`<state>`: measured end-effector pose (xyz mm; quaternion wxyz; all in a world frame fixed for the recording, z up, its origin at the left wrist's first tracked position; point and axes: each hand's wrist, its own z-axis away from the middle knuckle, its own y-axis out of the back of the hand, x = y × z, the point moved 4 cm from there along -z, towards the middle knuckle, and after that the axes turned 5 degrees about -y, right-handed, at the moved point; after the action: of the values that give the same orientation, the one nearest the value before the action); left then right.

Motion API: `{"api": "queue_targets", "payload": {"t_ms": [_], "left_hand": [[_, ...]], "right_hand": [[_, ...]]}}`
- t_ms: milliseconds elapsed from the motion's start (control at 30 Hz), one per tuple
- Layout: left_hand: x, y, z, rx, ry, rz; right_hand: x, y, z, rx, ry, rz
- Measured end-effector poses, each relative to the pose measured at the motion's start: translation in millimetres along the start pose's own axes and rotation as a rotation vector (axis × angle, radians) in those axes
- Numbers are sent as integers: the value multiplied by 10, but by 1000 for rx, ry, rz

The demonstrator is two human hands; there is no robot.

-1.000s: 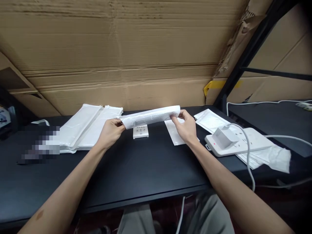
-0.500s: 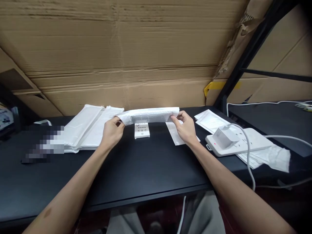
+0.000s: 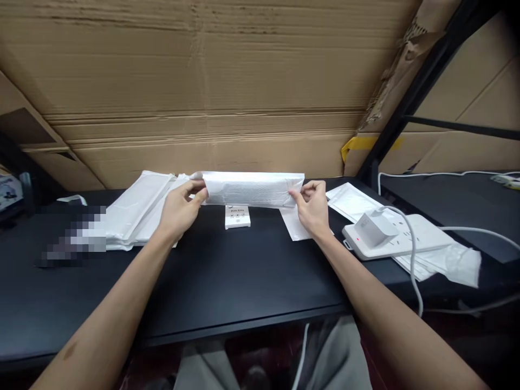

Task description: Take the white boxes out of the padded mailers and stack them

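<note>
Both hands hold a folded white padded mailer (image 3: 252, 189) level above the black desk (image 3: 244, 271). My left hand (image 3: 180, 208) pinches its left end, and my right hand (image 3: 312, 208) grips its right end. Directly below the mailer stands a small white printed card (image 3: 238, 216). A flat white paper sheet (image 3: 293, 225) lies partly under my right hand, without my fingers visibly gripping it. A stack of white mailers (image 3: 138, 208) lies just left of my left hand.
A white power strip (image 3: 400, 235) with a plugged-in charger (image 3: 374, 229) sits on more white mailers at right, its white cable (image 3: 413, 254) running over the desk's front edge. Corrugated cardboard (image 3: 203, 81) forms the back wall. A pixelated patch (image 3: 77, 238) covers something at left.
The mailer has gone from tilted to level and looks flatter and wider. It has risen slightly, and both hands have shifted their hold along its ends.
</note>
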<state>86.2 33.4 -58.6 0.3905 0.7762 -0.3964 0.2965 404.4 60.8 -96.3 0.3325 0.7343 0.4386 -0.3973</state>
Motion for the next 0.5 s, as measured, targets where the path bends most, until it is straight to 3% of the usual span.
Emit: {"api": "queue_targets", "payload": {"t_ms": [133,267,367,500], "left_hand": [[-74,237,-98,234,114,245],[-177,435,-162,426,208,280],[-212,406,-213,412,230,252],[-218,130,-315,290,246,194]], "right_hand": [[-13,153,-28,117,51,168],[-101,333,71,141,12,324],[-222,472,237,169,-42,344],[-334,566,448,143,-115,349]]}}
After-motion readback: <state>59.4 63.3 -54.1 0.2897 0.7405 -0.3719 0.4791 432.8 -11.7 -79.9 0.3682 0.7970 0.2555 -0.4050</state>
